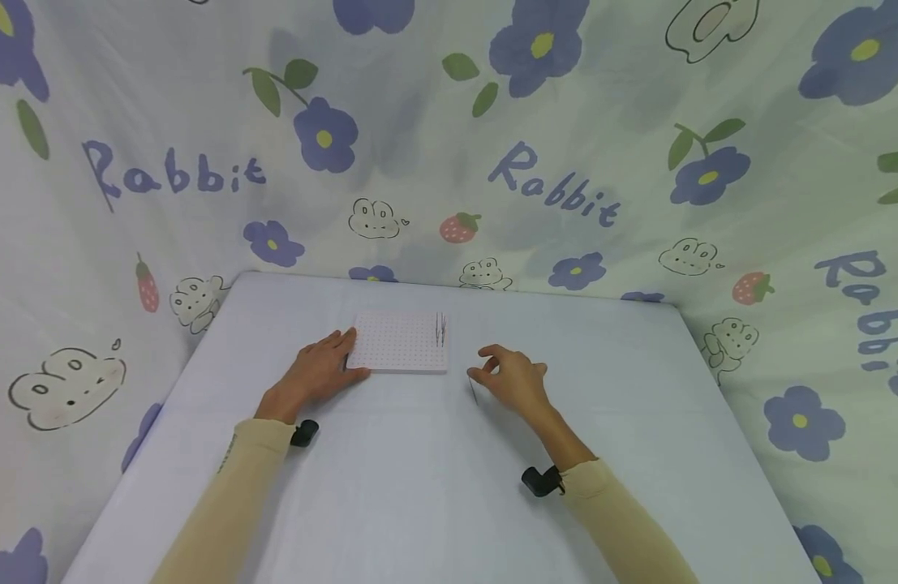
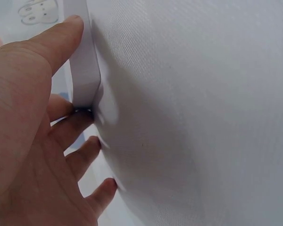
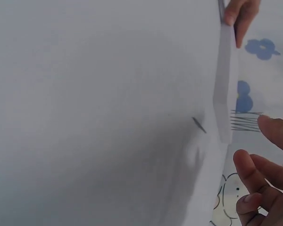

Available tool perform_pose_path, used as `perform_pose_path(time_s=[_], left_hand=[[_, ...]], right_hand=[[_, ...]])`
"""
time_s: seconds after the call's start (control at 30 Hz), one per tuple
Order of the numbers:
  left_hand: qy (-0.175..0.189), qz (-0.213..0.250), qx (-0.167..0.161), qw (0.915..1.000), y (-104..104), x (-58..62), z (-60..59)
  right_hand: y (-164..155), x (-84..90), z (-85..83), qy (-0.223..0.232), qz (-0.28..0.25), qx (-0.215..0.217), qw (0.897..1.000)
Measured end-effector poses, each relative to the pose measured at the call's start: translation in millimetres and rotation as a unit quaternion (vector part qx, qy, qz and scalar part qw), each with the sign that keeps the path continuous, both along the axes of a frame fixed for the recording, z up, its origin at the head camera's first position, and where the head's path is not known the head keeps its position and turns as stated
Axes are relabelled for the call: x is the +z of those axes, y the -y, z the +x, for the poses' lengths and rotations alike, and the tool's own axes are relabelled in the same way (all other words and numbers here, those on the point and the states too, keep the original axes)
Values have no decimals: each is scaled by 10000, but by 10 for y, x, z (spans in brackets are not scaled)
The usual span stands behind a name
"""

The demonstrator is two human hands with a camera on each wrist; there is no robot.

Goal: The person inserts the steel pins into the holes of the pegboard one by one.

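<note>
Just above the centre of the head view, a flat white square foam board dotted with a grid of small holes (image 1: 399,346) lies on the pale lavender-white cloth-covered table (image 1: 434,478). A small cluster of thin dark metal needles (image 1: 440,328) stands upright in the board's upper right corner.

The left hand (image 1: 319,371) rests at the board's left edge, fingers straight and relaxed; the left wrist view shows the thumb laid along one side of the white slab and the other fingers against its corner, steadying rather than clutching it.

The right hand (image 1: 513,378) sits to the right of the board, a little lower in the frame and apart from it. Its thumb and forefinger are curled together, pinching a single thin dark needle (image 1: 473,390) that hangs down and slightly to the right from the fingertips, its long axis nearly upright in the frame and its lower tip close to the cloth.

From that pinch the board lies to the upper left, its near right corner being the closest part, and the standing needles are farther up from there. The right hand is plainly the nearer one to that cluster; the left is across the board's full width.

Behind the table hangs a cream curtain printed with purple flowers, strawberries, rabbits and the word "Rabbit" (image 1: 551,191).
</note>
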State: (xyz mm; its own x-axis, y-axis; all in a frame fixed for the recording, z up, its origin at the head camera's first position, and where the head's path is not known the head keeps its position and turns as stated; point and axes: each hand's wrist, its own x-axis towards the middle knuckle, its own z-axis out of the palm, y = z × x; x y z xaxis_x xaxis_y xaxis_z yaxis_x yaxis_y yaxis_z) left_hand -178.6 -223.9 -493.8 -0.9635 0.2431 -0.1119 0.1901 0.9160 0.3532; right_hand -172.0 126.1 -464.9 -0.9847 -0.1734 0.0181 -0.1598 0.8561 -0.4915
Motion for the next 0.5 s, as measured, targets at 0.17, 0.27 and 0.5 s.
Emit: perform_pose_path(time_s=[0.17, 0.27, 0.5], left_hand=[[-60, -31, -30, 10000, 1, -7, -3], [-37, -65, -33, 10000, 7, -12, -12], [-4, -69, -44, 10000, 9, -20, -15]], right_hand=[[-41, -153, 53, 251, 50, -41, 9997], [-47, -206, 70, 383, 38, -83, 9992], [-42, -321, 77, 590, 150, -75, 9981]])
